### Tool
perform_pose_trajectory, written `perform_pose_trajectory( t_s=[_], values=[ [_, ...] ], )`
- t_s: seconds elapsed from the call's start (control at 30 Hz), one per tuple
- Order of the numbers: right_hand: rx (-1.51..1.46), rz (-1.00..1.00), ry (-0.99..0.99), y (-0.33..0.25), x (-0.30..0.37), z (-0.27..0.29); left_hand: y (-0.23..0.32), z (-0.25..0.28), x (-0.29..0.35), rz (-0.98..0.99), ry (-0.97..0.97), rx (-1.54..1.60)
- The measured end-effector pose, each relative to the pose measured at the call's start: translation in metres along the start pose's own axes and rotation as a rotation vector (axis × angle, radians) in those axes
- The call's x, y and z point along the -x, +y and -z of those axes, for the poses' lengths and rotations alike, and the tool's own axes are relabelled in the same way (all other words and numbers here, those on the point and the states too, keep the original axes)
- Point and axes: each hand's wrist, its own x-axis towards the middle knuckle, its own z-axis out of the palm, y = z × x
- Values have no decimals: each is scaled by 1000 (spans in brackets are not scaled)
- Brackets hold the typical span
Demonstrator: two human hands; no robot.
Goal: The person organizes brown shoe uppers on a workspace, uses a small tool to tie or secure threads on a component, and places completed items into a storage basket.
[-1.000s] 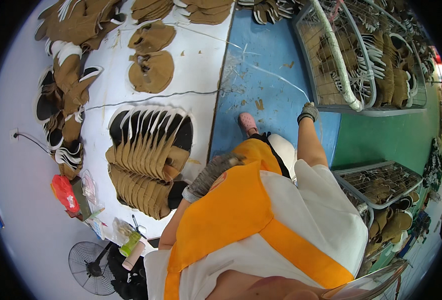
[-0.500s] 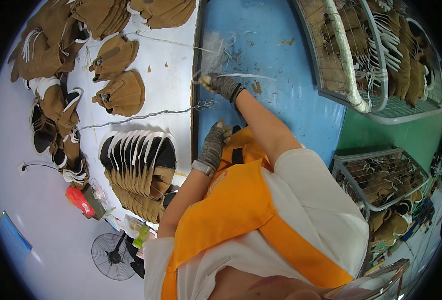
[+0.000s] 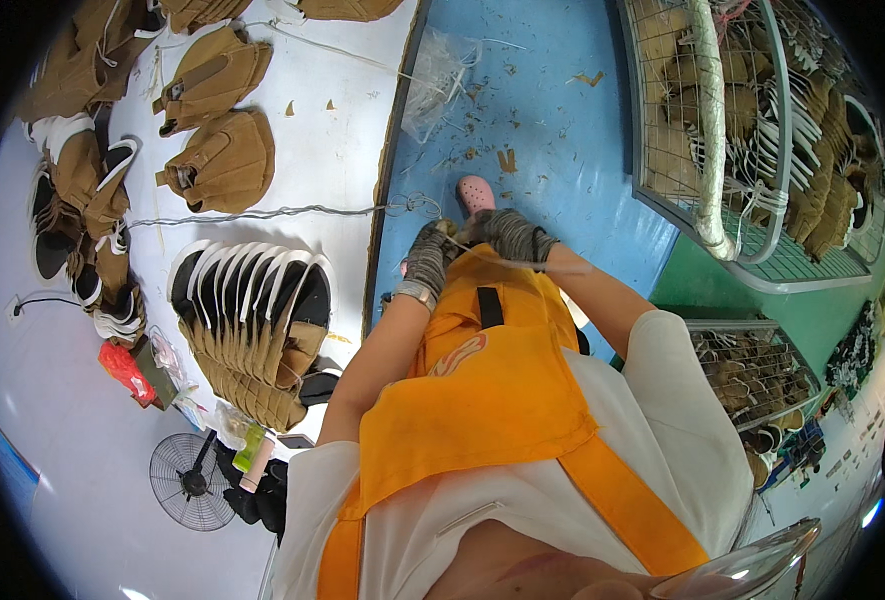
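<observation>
Above orange apron (image 3: pixel 483 400), left hand (image 3: pixel 428 262) and right hand (image 3: pixel 508 235) grip thin strand (image 3: pixel 523 265), long axis pointing right.

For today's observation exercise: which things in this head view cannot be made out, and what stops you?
- Small thing between the left hand and right hand: gloved fingers cover it.
- Pink shoe: mostly behind the hands.
- Wire basket contents: blurred, bent at the rim.
- Clear bag: contents too small.

Two gloved hands (image 3: pixel 473 245), one fan (image 3: pixel 188 478).
</observation>
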Motion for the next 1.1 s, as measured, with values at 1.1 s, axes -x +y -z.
perform_pose_trajectory(
  t_s=[1.1],
  values=[
    [-275, -379, -53, 36, -144, 14, 23, -7, -28, 132, 104, -98]
  ],
)
